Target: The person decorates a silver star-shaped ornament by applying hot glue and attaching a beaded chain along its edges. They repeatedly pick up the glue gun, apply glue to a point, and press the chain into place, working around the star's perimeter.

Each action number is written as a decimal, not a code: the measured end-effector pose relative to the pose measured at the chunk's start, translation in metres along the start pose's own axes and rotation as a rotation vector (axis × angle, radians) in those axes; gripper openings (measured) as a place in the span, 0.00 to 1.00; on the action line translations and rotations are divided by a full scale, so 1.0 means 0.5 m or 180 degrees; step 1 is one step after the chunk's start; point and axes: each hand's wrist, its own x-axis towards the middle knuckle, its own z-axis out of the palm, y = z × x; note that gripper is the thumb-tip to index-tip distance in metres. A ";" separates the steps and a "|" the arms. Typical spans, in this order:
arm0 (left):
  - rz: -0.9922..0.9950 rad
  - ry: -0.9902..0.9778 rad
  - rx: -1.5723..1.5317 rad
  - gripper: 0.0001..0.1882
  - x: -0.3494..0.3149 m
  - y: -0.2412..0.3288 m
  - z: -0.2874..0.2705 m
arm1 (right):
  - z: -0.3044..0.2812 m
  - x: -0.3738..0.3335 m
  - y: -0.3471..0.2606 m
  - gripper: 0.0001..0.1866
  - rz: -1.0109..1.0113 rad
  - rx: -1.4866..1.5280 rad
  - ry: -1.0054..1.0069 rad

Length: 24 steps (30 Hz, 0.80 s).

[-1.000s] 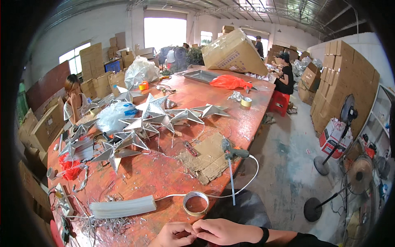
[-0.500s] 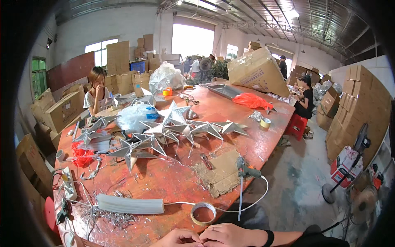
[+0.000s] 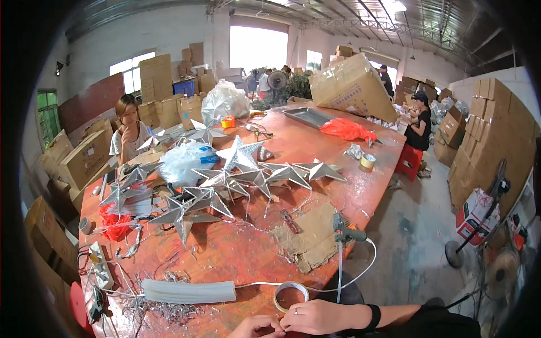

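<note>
Beige tape roll (image 3: 275, 297) lies by the desk (image 3: 236, 256)'s near edge, glue sticks (image 3: 189, 292) at nine o'clock, glue gun (image 3: 346, 232) reaching past the edge at one; mostly bare desk opens toward eleven. Left hand (image 3: 258, 326) and right hand (image 3: 318, 317) meet at six, fingertips narrowed, contents hidden. Right hand now overlaps the roll; a second ago, a gap showed.

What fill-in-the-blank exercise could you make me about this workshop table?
The silver decorations on the table are shaped like ____.
The black wristband is on the person's ____ wrist.
The flat brown sheet beside the glue gun is made of ____.
Just beyond the left hand and right hand lies a roll of ____.

Missing words: stars; right; cardboard; tape.
</note>
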 end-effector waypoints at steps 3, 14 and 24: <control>-0.0141 0.0017 -0.0109 0.03 -0.006 0.007 -0.005 | 0.007 -0.002 -0.006 0.09 0.0051 -0.0054 0.0284; -0.0508 0.0409 -0.1056 0.08 -0.014 -0.017 -0.013 | -0.080 -0.112 -0.073 0.05 0.1554 -0.0428 0.1089; 0.0355 0.1182 -0.1220 0.13 -0.001 -0.077 -0.018 | -0.129 -0.223 -0.110 0.10 0.3132 -0.0888 0.2446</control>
